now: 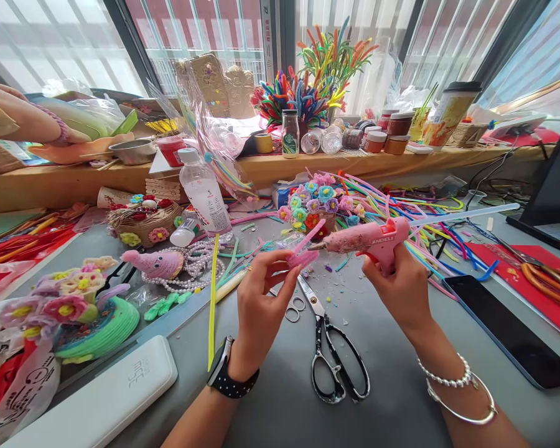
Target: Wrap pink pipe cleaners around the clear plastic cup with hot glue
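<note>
My left hand (267,305), wearing a watch, pinches a piece of bent pink pipe cleaner (303,256) between thumb and fingertips. One pink stem end sticks up from it toward the right. My right hand (399,292) grips a pink hot glue gun (368,238) by its handle, with a clear glue stick (466,213) jutting out the back. The gun's nozzle points left and is close to the pipe cleaner; whether they touch I cannot tell. Below, between my hands, black-handled scissors (335,348) lie on the grey table, beside a smaller silver pair (295,308).
Loose pipe cleaners (415,199) spread behind the gun. A flower pot (320,205) and a tilted plastic bottle (205,193) stand ahead. At right lies a phone (508,330); at left, a white box-like case (107,392) and a green flower piece (98,330). Another person's arm (32,118) reaches in upper left.
</note>
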Available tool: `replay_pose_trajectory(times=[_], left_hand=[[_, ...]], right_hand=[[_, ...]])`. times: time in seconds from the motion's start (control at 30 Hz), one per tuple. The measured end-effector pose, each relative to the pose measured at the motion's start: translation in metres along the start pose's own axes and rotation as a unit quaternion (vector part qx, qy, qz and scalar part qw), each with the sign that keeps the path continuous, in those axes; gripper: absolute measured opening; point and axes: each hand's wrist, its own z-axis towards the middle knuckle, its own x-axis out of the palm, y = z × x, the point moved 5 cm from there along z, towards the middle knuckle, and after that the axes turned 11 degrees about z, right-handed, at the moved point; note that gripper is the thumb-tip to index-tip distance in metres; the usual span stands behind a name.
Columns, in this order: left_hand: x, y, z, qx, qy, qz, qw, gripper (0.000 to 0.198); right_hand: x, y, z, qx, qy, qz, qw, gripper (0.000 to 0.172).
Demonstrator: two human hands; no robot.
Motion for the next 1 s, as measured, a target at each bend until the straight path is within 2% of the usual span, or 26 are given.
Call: replay_pose_trajectory(times=[0.33,0.6,0.8,1.0], left_hand=[[-0.0008,-0.0033,0.0006,0.0,-0.007,0.001,1.0,0.018],[-0.001,-0.0023,0.0002,0.003,-0.005,0.004,1.0,0.02],[-0.001,-0.0017,0.0002,0.002,-0.004,0.004,1.0,0.02],[-0.0009,-0.0029,0.0009,0.004,-0.009,0.007,1.0,0.019]], right_hand=[[-0.0004,-0.004,-0.0002,0.011,0.003,0.003,1.0,0.017],[-0.0012,-0.0027,0.0008,0.016,-0.003,-0.01,1.0,0.011],[-0.0007,-0.0082,-0.001,0.022,0.003,-0.028,0.999,0.021],[-0.0012,-0.0076,-0.001,0.015,0.0,-0.028,0.999,0.021]])
